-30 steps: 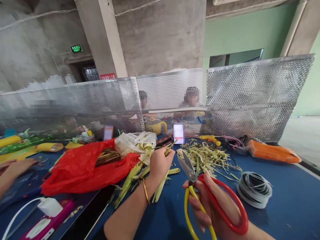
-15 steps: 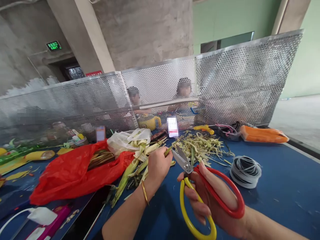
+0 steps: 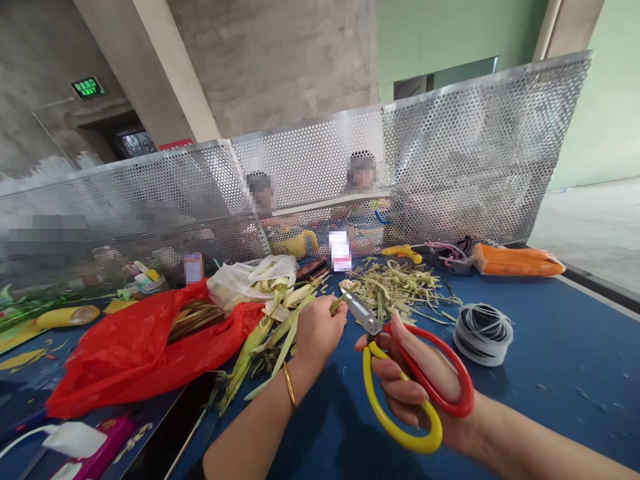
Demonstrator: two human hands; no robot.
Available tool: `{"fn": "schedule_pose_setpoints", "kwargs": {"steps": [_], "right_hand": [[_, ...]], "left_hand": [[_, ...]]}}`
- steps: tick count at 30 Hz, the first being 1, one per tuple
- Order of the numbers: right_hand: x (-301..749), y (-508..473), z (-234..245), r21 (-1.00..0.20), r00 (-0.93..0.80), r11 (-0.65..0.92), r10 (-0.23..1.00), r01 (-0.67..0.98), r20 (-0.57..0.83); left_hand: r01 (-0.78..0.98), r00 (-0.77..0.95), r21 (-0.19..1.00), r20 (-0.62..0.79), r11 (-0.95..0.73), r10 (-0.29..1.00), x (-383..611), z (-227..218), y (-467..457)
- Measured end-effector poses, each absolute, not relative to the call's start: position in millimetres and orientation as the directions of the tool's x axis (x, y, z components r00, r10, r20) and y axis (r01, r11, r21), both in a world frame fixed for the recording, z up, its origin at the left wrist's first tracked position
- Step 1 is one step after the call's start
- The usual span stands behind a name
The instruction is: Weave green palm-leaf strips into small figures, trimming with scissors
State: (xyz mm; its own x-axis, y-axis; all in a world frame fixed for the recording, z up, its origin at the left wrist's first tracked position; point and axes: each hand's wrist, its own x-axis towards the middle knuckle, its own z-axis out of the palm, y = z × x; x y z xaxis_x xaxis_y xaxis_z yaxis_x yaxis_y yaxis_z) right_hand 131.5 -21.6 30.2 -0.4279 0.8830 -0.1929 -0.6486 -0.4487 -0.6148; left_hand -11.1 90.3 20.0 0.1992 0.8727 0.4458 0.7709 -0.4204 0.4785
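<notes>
Left hand (image 3: 319, 331) pinched a leaf strip (image 3: 337, 304); right hand (image 3: 427, 370) gripped scissors (image 3: 370, 323) just right of it. Sign (image 3: 88, 87) far up-left of both read "EXIT". Blue table (image 3: 560, 340) lay beneath; perforated screen (image 3: 475, 153), concrete wall (image 3: 280, 60) beyond.

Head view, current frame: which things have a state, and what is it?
Left hand: closed on green strip
Right hand: gripping scissors
Scissors: blades closed, or nearly
Red bag: open, leaves inside
White bag: open, husks at mouth
Centre phone: screen lit
Exit sign: lit
Coil: wound, loops loose on top
White charger: cable attached
</notes>
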Motion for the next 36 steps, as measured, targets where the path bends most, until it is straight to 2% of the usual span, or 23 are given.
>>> {"fn": "schedule_pose_setpoints", "kwargs": {"steps": [2, 4, 8, 11, 14, 17, 20, 22, 24, 27, 30, 32, 34, 36], "right_hand": [[131, -21, 30, -0.658, -0.387, -0.428, 0.896, -0.620, -0.218], [132, -18, 27, -0.756, -0.303, -0.373, 0.922, -0.538, -0.239], [145, -1, 17, -0.976, -0.047, -0.171, 0.985, -0.135, -0.166], [162, 12, 13, -0.992, 0.135, -0.069, 0.989, 0.110, -0.054], [179, 15, 21, -0.969, 0.178, 0.041, 0.980, 0.245, 0.086], [190, 10, 37, -0.853, 0.126, 0.071, 0.979, 0.517, 0.158], [192, 4, 47, -0.530, 0.016, 0.085, 0.983, 0.844, 0.183], [189, 1, 47, -0.313, -0.142, 0.179, 0.980, 0.933, 0.140], [182, -4, 43, -0.197, -0.325, 0.329, 0.944, 0.923, 0.053], [172, -11, 35, -0.150, -0.477, 0.464, 0.876, 0.873, -0.067], [168, -17, 31, -0.114, -0.499, 0.486, 0.854, 0.866, -0.145], [168, -19, 30, -0.090, -0.486, 0.478, 0.862, 0.874, -0.143], [168, -18, 31, -0.097, -0.461, 0.458, 0.887, 0.884, -0.020], [165, -16, 33, -0.116, -0.431, 0.460, 0.877, 0.880, 0.211]], "left_hand": [[0.760, 0.192, 0.505, 0.426, -0.409, 0.884, -12, 22, 91], [0.739, 0.174, 0.554, 0.394, -0.384, 0.902, -14, 26, 93], [0.612, 0.219, 0.728, 0.221, -0.310, 0.950, -17, 29, 99], [0.495, 0.273, 0.847, 0.061, -0.194, 0.960, -16, 22, 102], [0.389, 0.273, 0.918, -0.041, -0.071, 0.961, -15, 16, 103], [0.275, 0.279, 0.960, -0.129, 0.049, 0.951, -17, 22, 102], [0.124, 0.306, 0.985, -0.156, 0.123, 0.939, -23, 34, 103], [-0.019, 0.331, 0.975, -0.205, 0.224, 0.921, -27, 40, 104], [-0.152, 0.401, 0.922, -0.272, 0.356, 0.875, -29, 44, 104], [-0.221, 0.528, 0.832, -0.337, 0.509, 0.780, -27, 47, 99], [-0.210, 0.588, 0.786, -0.374, 0.582, 0.718, -22, 48, 91], [-0.237, 0.603, 0.766, -0.366, 0.598, 0.708, -17, 47, 85], [-0.257, 0.616, 0.741, -0.369, 0.620, 0.696, -12, 45, 79], [-0.265, 0.646, 0.700, -0.382, 0.663, 0.661, -6, 40, 74]]}}
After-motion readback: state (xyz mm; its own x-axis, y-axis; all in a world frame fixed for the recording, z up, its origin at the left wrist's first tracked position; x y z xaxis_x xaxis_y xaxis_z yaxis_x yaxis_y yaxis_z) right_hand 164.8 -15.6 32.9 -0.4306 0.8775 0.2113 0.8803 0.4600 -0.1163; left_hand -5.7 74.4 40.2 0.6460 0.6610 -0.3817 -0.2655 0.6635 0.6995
